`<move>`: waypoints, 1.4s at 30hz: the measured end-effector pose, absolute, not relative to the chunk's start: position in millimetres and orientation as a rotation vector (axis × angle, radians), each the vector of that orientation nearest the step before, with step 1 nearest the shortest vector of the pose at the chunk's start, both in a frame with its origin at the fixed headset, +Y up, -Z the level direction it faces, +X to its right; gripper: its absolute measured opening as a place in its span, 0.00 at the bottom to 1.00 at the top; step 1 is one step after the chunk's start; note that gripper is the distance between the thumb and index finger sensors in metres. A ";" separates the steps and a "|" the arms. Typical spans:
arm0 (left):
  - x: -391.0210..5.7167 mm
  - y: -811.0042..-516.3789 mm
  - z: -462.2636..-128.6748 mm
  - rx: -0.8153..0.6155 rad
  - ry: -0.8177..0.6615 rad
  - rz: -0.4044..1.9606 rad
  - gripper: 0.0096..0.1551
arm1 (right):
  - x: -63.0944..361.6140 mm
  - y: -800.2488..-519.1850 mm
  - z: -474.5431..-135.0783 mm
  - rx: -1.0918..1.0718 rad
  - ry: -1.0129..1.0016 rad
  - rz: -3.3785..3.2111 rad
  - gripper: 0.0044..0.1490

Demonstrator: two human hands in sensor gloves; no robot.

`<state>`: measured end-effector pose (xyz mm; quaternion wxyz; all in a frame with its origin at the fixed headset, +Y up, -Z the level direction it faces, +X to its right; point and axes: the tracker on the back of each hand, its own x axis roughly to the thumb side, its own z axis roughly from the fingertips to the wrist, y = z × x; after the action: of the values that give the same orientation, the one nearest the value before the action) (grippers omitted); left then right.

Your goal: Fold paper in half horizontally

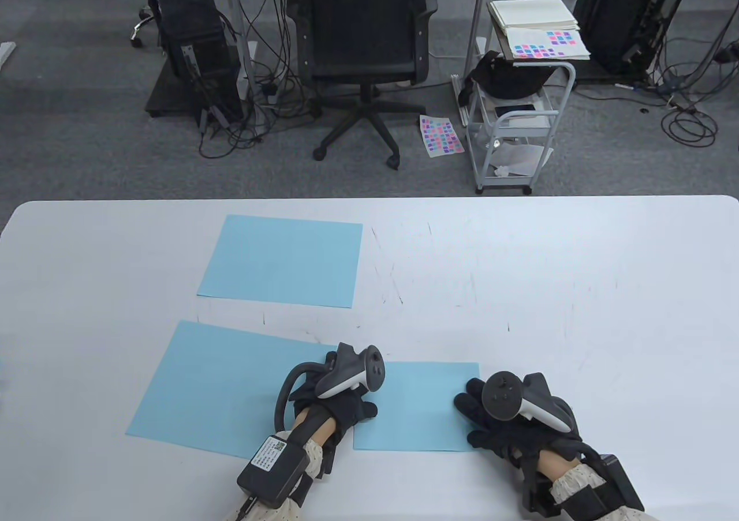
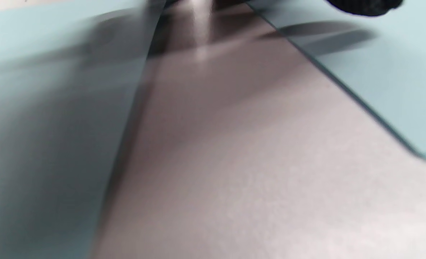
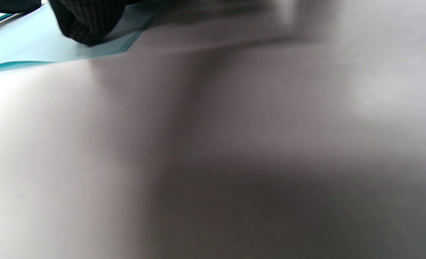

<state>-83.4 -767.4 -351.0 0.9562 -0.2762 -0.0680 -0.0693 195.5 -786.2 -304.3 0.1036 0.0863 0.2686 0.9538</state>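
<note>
The left hand and right hand press flat, fingers extended and gripping nothing, on opposite edges of the small folded light-blue paper rectangle, apparently holding the layers aligned on the white tabletop.

folded sheet near centre | large sheet left of it | third sheet behind
</note>
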 end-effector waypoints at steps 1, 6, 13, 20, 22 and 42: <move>-83.9 -765.2 -350.8 -0.550 -0.140 -0.137 0.44 | 195.1 -786.0 -304.5 0.254 0.796 2.815 0.43; -87.5 -744.6 -345.7 -0.460 -0.148 -0.099 0.45 | 195.6 -786.5 -304.2 0.257 0.790 2.815 0.43; -111.3 -722.1 -330.7 -0.320 -0.120 -0.058 0.46 | 195.8 -786.4 -304.2 0.257 0.794 2.809 0.43; -144.7 -710.6 -310.1 -0.166 -0.069 -0.052 0.47 | 195.5 -785.7 -304.8 0.256 0.788 2.815 0.44; -150.3 -710.4 -306.2 -0.120 -0.062 -0.048 0.48 | 195.2 -785.4 -305.2 0.254 0.781 2.816 0.43; -163.3 -728.4 -300.8 -0.092 -0.072 -0.058 0.47 | 141.8 -759.4 -350.2 0.250 0.775 2.849 0.52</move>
<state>-163.3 -728.4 -300.8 0.9979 -0.0457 -0.0361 -0.0289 141.8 -759.4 -350.2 0.0890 0.0840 0.2603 0.9577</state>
